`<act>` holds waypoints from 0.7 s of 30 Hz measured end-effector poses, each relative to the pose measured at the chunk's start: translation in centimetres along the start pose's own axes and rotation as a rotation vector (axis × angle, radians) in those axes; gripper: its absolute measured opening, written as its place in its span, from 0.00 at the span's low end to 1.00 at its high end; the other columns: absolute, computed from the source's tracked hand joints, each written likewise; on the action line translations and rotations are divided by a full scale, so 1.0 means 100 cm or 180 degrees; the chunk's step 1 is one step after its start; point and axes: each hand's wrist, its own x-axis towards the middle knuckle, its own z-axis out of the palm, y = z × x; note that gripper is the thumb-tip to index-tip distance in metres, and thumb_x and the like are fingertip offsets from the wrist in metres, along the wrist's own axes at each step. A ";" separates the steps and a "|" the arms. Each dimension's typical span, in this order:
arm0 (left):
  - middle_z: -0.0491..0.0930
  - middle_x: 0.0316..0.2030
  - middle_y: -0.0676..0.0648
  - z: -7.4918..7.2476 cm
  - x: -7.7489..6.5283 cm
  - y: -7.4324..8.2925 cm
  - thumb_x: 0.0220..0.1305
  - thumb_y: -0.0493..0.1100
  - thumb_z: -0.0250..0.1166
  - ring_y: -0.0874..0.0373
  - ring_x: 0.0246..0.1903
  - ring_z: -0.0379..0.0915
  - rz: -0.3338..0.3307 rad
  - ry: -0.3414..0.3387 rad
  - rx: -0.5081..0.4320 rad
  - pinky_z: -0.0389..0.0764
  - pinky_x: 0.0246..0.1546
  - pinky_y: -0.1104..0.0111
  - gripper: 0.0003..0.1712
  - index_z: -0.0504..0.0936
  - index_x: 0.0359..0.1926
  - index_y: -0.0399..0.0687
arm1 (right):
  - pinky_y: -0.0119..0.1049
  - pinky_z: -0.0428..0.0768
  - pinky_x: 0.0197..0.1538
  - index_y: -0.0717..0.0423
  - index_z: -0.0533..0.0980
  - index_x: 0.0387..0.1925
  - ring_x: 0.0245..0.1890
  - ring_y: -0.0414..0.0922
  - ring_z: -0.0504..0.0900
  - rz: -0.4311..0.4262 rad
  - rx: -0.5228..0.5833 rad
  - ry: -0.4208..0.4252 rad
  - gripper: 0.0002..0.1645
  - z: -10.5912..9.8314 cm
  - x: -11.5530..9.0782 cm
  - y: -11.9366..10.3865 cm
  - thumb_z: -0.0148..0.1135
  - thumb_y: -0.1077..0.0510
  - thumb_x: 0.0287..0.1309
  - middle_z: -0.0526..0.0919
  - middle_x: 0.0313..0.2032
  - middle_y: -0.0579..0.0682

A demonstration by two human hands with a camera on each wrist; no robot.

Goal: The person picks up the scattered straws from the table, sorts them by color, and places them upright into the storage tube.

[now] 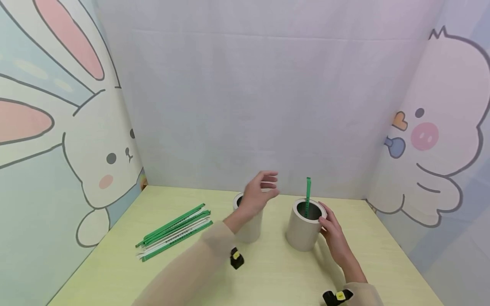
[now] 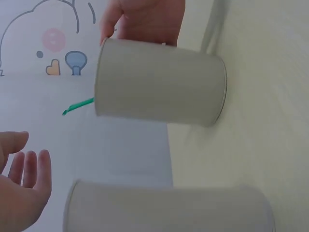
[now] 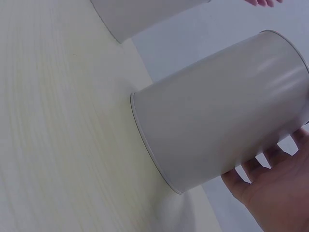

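My right hand (image 1: 334, 236) grips the right side of a light grey cylindrical canister (image 1: 301, 233), fingers along its wall and thumb at the rim. From the canister's dark open mouth a green wrapped straw (image 1: 308, 187) sticks up. A second grey canister (image 1: 250, 231) stands to the left, its mouth partly hidden by my left hand (image 1: 255, 193). That hand is raised over it with loosely bent fingers apart from the thumb and nothing between them. In the left wrist view, the left fingers (image 2: 30, 169) show beyond the rim of the near canister.
A pile of long green and white wrapped straws (image 1: 176, 229) with printed lettering lies on the pale yellow table (image 1: 275, 280) at the left. A grey cloth backdrop (image 1: 245, 106) hangs behind the table, with cartoon-printed panels at both sides.
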 end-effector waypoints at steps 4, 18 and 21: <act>0.84 0.57 0.47 -0.053 -0.016 0.004 0.68 0.32 0.71 0.50 0.54 0.84 0.0083 -0.0031 0.0323 0.85 0.57 0.61 0.29 0.79 0.68 0.51 | 0.30 0.67 0.65 0.48 0.47 0.85 0.72 0.33 0.59 0.0012 -0.0027 0.0000 0.35 0.000 0.000 0.000 0.35 0.45 0.86 0.53 0.81 0.53; 0.84 0.57 0.46 -0.184 -0.101 -0.034 0.69 0.33 0.71 0.50 0.52 0.85 -0.0340 -0.0251 0.1697 0.88 0.49 0.60 0.29 0.78 0.69 0.52 | 0.29 0.67 0.65 0.49 0.46 0.85 0.71 0.33 0.60 0.0020 0.0016 0.0008 0.36 -0.001 0.001 0.002 0.36 0.45 0.86 0.54 0.80 0.50; 0.85 0.54 0.44 -0.197 -0.117 -0.045 0.67 0.30 0.71 0.47 0.50 0.85 -0.0331 -0.0335 0.1841 0.87 0.46 0.62 0.29 0.79 0.67 0.48 | 0.38 0.65 0.69 0.49 0.45 0.86 0.72 0.34 0.59 0.0035 -0.0001 0.0002 0.36 0.000 0.001 0.002 0.35 0.45 0.86 0.52 0.81 0.53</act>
